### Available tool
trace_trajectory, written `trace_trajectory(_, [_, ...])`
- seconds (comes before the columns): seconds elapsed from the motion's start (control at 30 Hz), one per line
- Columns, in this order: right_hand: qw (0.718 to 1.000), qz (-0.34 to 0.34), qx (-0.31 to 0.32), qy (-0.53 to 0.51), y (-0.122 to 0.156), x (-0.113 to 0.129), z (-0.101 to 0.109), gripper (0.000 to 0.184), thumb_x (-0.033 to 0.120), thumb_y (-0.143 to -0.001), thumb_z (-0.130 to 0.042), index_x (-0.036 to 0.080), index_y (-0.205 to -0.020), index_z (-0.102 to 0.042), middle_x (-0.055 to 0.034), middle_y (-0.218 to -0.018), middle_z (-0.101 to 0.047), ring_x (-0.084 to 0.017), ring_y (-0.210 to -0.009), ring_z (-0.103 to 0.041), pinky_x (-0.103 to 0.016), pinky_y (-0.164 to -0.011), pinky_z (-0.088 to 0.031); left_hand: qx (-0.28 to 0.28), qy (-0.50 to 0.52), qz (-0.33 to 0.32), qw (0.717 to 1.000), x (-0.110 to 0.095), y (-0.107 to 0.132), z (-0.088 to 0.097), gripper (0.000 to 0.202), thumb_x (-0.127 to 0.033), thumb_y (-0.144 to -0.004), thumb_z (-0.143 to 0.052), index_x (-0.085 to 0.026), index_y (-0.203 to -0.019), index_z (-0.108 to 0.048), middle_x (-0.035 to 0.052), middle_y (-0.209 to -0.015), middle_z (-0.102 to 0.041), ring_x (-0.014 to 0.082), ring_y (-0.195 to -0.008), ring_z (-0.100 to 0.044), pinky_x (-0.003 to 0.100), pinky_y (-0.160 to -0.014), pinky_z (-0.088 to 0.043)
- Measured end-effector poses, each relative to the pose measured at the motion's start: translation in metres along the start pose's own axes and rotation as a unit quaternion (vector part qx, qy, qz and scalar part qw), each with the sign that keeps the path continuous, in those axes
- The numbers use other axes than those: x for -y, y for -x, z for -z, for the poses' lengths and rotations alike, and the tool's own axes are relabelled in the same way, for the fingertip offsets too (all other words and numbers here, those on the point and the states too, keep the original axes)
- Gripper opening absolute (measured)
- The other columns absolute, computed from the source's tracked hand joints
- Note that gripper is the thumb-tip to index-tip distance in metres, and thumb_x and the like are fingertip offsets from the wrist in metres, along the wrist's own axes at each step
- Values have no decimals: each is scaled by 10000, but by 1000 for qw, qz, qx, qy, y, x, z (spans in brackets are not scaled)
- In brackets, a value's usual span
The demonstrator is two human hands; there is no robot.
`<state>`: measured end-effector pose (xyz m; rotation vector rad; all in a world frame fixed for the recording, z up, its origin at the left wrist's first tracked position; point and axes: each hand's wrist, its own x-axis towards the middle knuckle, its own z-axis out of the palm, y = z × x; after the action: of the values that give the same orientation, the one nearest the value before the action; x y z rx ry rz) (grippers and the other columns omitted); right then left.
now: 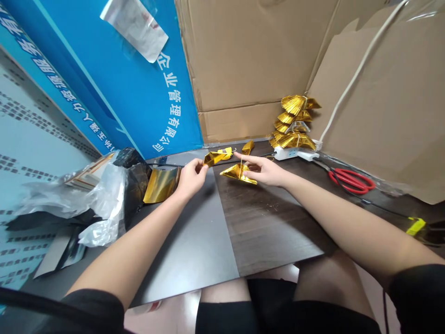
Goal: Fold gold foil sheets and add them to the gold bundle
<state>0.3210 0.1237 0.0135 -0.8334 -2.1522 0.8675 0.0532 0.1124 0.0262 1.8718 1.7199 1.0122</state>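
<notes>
A gold foil piece (216, 157) sits pinched in our left hand (192, 178) at a desk walled in by brown cardboard (243, 55) and a blue printed banner (139, 93). The desk top is two boards side by side, a dark wood-grain board (271, 222) and a grey board (187, 241). At the back, a heap of folded gold pieces (294, 121) leans against the cardboard, just beside a white power strip (288, 153). To our left are a crumpled plastic bag (102, 197) and a curled gold foil sheet (162, 184); to our right lie red-handled scissors (352, 181).

Our left hand is nearly closed, thumb and fingers gripping one end of the gold foil piece, which stretches lengthwise to the right, across the desk, toward the other hand. Our right hand (262, 169) is partly open — index finger stretched left, closest to the tip of the held piece — and sits just above a second gold piece (238, 174) lying on the wood. A thin thread (241, 166) rises beside the fingers; whether they have hold of it, or of the second piece, we cannot tell.
</notes>
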Motion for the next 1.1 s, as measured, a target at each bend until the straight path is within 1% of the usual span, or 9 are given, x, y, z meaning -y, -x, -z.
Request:
trace_trajectory(0.1, [998,8,-7,61,0,-4,-3,601,298,-911,-571,204,-1501,-510,-48,-966,-656,-118,-693,-550,-294,-725,-499,-9,83,-36,996,-1,4,-6,232,-412,-895,-459,-195,-862,-536,-7,-823,-661,65,-724,-571,167,-711,-442])
trace_trajectory(0.2, [995,0,-15,101,0,-7,-5,650,260,-904,-554,221,-1545,-455,-44,-972,-672,-121,-684,-571,-314,-762,-519,3,187,-77,979,-5,16,-14,297,-487,-845,-520,-198,-782,-500,-36,-696,-575,48,-633,-516,158,-644,-409])
trace_trajectory(0.27, [993,-7,-20,113,0,-9,-5,681,244,-907,-536,216,-1576,-411,-30,-941,-671,-111,-653,-554,-299,-742,-517,18,202,-104,974,-6,23,-18,311,-481,-800,-573,-194,-713,-488,-59,-630,-500,29,-589,-446,150,-609,-355])
trace_trajectory(0.37, [992,-16,-38,117,0,-9,-5,674,221,-899,-544,217,-1564,-431,-35,-971,-681,-95,-614,-544,-274,-687,-505,34,154,-123,980,-6,29,-20,278,-420,-758,-579,-191,-649,-466,-75,-588,-437,14,-557,-377,150,-581,-299])
trace_trajectory(0.53, [991,-27,-57,115,0,-10,-9,622,199,-899,-562,233,-1515,-488,-52,-1003,-702,-115,-660,-609,-272,-682,-506,-6,118,-105,987,-3,30,-23,206,-346,-759,-561,-191,-659,-469,-85,-574,-428,8,-542,-358,150,-578,-271])
trace_trajectory(0.63, [990,-30,-62,123,0,-9,-12,606,183,-898,-561,251,-1498,-507,-49,-1029,-710,-111,-656,-608,-276,-704,-506,-25,106,-97,989,-4,31,-25,186,-313,-765,-574,-190,-660,-482,-87,-571,-441,7,-542,-360,152,-585,-263])
trace_trajectory(0.77, [988,-18,-55,140,0,-5,-15,607,171,-902,-544,248,-1502,-500,-34,-987,-719,-117,-648,-587,-281,-713,-504,-39,28,-94,994,-8,35,-27,151,-286,-787,-599,-191,-686,-538,-78,-600,-508,15,-564,-397,155,-623,-288])
trace_trajectory(0.97, [984,-2,-45,170,2,1,-18,596,181,-910,-535,227,-1503,-507,-33,-913,-712,-143,-659,-584,-309,-746,-513,-31,-83,-103,991,-12,38,-30,163,-333,-852,-569,-202,-763,-610,-28,-712,-647,47,-612,-463,178,-653,-297])
trace_trajectory(1.1, [981,14,-42,188,2,0,-18,604,174,-912,-548,246,-1510,-511,-52,-1009,-728,-163,-746,-627,-332,-827,-521,-14,-119,-116,986,-10,37,-31,171,-339,-888,-540,-207,-817,-622,-4,-784,-692,69,-665,-527,195,-667,-289])
